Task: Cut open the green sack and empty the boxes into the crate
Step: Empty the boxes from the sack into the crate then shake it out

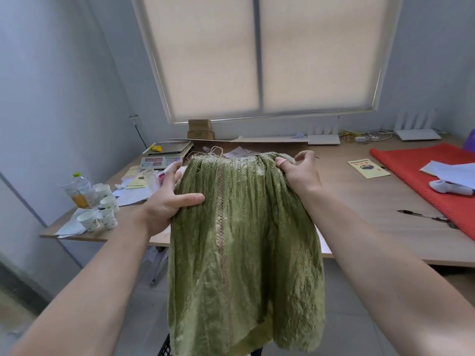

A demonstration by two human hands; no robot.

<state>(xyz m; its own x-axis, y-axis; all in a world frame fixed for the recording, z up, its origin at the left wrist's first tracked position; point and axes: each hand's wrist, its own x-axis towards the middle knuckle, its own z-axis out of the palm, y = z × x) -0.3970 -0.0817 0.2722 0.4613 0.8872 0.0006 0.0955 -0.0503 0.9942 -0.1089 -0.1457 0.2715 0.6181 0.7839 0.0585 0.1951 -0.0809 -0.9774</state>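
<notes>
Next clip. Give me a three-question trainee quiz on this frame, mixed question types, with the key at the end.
1. True or false: the left hand and the right hand both grip the green sack.
2. The red cloth lies: A) on the floor, B) on the table, to the person's right, C) over the sack.
3. Fill in: a ___ lies on the table beside the red cloth's near edge.

Key: 1 true; 2 B; 3 pen.
</notes>
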